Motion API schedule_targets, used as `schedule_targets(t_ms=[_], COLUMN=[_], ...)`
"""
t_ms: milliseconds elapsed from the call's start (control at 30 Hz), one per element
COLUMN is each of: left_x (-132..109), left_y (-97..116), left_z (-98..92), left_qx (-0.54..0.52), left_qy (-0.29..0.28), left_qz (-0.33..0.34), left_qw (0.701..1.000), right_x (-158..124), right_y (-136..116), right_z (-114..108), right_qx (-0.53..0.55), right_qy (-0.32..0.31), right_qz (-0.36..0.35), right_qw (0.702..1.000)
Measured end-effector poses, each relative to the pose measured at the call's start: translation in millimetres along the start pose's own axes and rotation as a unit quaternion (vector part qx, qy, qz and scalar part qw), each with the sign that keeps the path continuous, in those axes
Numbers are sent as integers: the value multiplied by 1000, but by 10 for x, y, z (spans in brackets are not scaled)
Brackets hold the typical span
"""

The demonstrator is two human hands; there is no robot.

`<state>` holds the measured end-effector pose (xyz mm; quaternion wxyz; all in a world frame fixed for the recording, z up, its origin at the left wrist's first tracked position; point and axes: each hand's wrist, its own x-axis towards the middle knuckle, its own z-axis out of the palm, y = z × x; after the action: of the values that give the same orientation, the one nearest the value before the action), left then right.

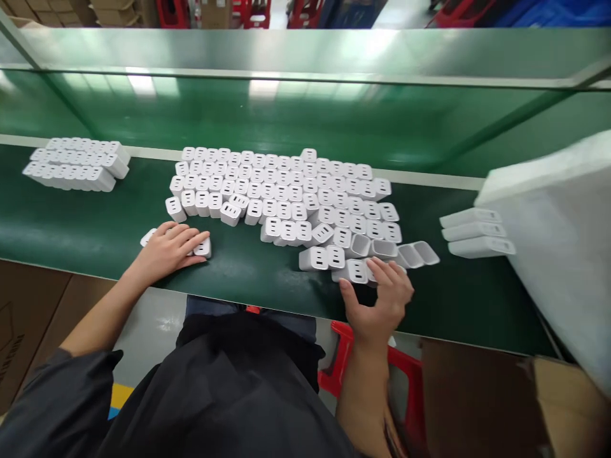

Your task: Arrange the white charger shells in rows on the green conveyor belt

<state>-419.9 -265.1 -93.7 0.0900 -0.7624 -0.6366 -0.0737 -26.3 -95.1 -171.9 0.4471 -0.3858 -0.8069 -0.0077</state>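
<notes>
A big cluster of white charger housings (281,191) stands on the dark green belt (86,222), most with their port faces toward me. My left hand (169,248) lies flat over a few housings (203,247) at the near left, fingers stretched out on top of them. My right hand (379,299) rests at the cluster's near right edge, fingers spread and touching a housing (356,270). Some hollow shells (415,254) lie on their sides just beyond it.
A second block of housings (76,164) sits at the far left. Three shells (475,232) lie beside a white foam sheet (558,242) at the right. A raised green shelf (305,51) runs behind. A red stool (405,375) and cardboard boxes (477,394) are below.
</notes>
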Motion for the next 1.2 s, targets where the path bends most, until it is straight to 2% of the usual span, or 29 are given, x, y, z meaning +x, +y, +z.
schedule_targets(t_ms=[167, 300, 400, 533, 700, 800, 900, 1033, 1200], left_x=[-133, -147, -57, 245, 765, 966, 1025, 981, 933], left_y=[-207, -208, -24, 439, 1069, 1311, 1401, 1362, 1303], left_z=[-14, -49, -65, -25, 79, 171, 270, 334, 313], left_qx=[3, 20, 8, -70, -149, -175, -205, -233, -232], left_qy=[31, 65, 98, 126, 119, 100, 86, 96, 131], left_qz=[-4, -11, -2, 42, 62, 71, 60, 38, 24], left_qw=[1000, 998, 995, 989, 980, 977, 973, 967, 964], right_x=[3, 8, 34, 102, 165, 159, 125, 81, 59], right_y=[15, -22, -120, -315, -505, -599, -702, -790, -792], right_z=[-2, -37, -59, -26, 19, -9, -55, -77, -13], right_qx=[-7, -30, -49, -58, -52, -34, -4, 37, 99], right_qy=[12, 8, -8, -44, -69, -70, -90, -115, -98], right_qz=[-1, 18, 4, -16, -21, -42, -58, -47, -25], right_qw=[1000, 999, 999, 997, 996, 996, 994, 992, 990])
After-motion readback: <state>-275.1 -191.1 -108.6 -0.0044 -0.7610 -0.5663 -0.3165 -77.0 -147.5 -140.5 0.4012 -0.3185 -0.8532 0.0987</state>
